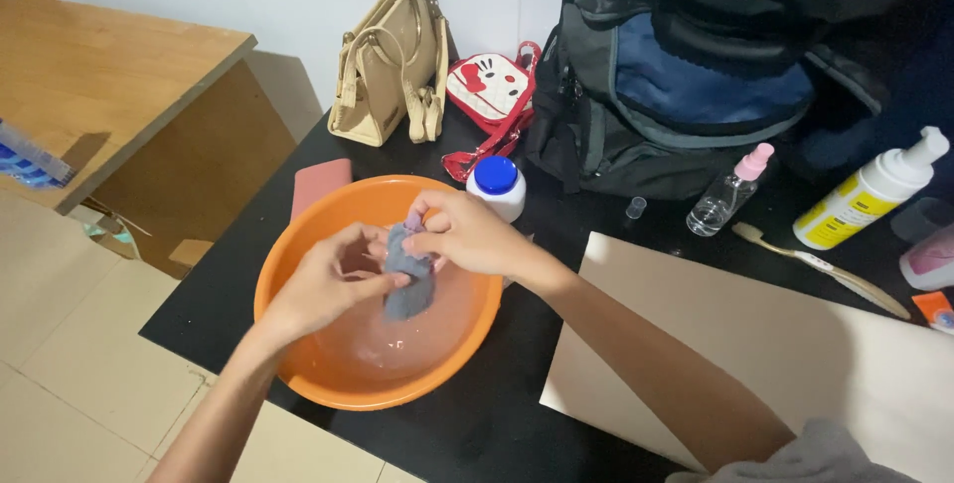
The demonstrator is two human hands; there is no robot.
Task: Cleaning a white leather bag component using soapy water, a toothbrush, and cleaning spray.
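Both hands (pixel 397 264) pinch grey cloth (pixel 409 279) (over orange basin (pixel 288 274)).

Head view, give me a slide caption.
Both hands wring a grey cloth over an orange basin on a black table.

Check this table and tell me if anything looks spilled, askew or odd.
No spill shows. A small clear cap lies loose on the black table, apart from the pink-topped spray bottle. Both hands, left and right, hold a grey cloth over the orange basin.
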